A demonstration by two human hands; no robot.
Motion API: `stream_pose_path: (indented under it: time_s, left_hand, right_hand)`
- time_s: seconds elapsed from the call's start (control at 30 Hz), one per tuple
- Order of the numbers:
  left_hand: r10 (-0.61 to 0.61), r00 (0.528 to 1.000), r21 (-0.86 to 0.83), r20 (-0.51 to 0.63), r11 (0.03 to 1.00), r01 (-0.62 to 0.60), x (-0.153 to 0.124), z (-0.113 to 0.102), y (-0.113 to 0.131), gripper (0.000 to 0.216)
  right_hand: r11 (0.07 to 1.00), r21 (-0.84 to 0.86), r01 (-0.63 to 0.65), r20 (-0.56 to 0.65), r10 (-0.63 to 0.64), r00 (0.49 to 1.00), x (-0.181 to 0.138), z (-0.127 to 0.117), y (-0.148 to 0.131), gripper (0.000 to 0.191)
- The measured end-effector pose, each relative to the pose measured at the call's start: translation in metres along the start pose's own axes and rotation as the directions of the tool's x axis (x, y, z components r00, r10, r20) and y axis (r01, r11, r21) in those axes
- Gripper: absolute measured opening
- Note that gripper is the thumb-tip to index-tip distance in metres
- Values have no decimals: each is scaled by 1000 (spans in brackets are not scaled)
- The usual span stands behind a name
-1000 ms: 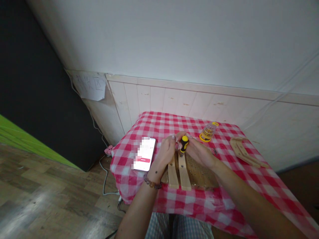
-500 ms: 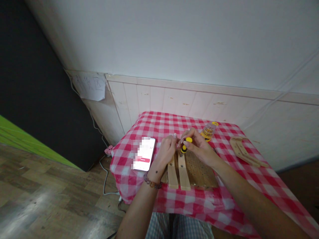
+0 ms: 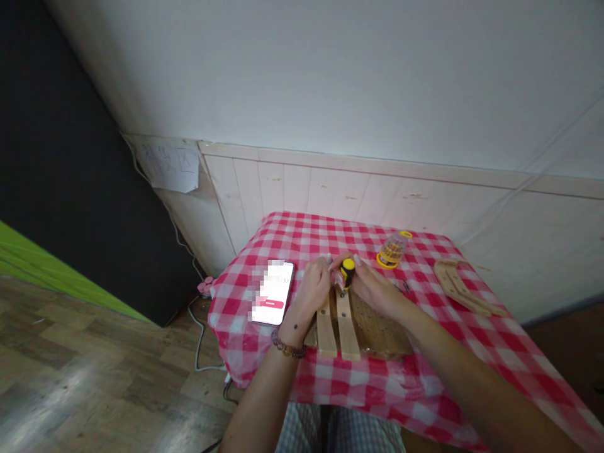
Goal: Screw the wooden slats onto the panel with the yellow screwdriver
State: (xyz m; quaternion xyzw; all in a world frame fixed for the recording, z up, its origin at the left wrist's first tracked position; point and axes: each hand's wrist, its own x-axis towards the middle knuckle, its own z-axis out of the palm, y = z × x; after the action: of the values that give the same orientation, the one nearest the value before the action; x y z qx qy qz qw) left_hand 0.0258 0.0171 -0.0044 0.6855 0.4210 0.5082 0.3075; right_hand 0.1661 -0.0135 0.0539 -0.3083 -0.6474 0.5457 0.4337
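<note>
My right hand is closed around a short screwdriver with a yellow and black handle. The handle stands almost upright, its tip over a screw hole in the right one of two pale wooden strips. Close beside it, my left hand lies over the far end of the left wooden strip. Its fingers are bent and pressed together, and what they hold is hidden. Both strips rest on a brown wooden board dotted with small holes.
A phone with a lit screen lies left of the hands. Behind the right hand stands a clear container with yellow ends. Curved wooden pieces lie at the right on the checked tablecloth. The wall borders the table's far edge.
My right hand has turned about the screwdriver, its fingers now lower beside the handle. The handle has swung from leaning right to nearly upright. My left hand stays in place.
</note>
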Motion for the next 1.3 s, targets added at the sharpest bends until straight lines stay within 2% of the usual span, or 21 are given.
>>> stream_pose_path:
  time_s: [0.17, 0.3, 0.4, 0.53, 0.67, 0.73, 0.87, 1.07, 1.3]
  left_hand:
    - [3, 1000, -27, 19, 1000, -3, 0, -2, 4, 42]
    - [23, 999, -49, 42, 999, -21, 0, -2, 7, 43]
    - [2, 1000, -34, 1, 999, -2, 0, -1, 6, 52]
    - [-11, 1000, -27, -14, 1000, 10, 0, 0, 3, 50]
    - [-5, 1000, -41, 16, 999, 6, 0, 1, 0, 46]
    - [-3, 1000, -45, 25, 999, 4, 0, 1, -1, 42]
    - [-7, 1000, -40, 24, 999, 7, 0, -1, -3, 36]
    - [22, 999, -49, 39, 999, -20, 1, -2, 1, 37]
    - [4, 1000, -26, 4, 1000, -4, -1, 1, 3, 58]
  right_hand:
    - [986, -132, 101, -26, -105, 994, 1, -4, -3, 39]
    - [993, -72, 93, -18, -94, 995, 2, -5, -2, 33]
    - [993, -55, 104, -36, -106, 994, 2, -6, 5, 34]
    - [994, -61, 86, 0, -87, 996, 3, -3, 12, 30]
    - [999, 15, 46, 84, -47, 995, 3, 0, 11, 50]
    - [1000, 3, 16, 85, -16, 996, 3, -1, 11, 54]
    - [998, -59, 1, 39, 1, 999, 1, -5, 13, 49]
    - [998, -12, 59, -38, -59, 998, 0, -9, 10, 36]
    - [993, 18, 121, 5, -121, 993, -1, -6, 10, 30]
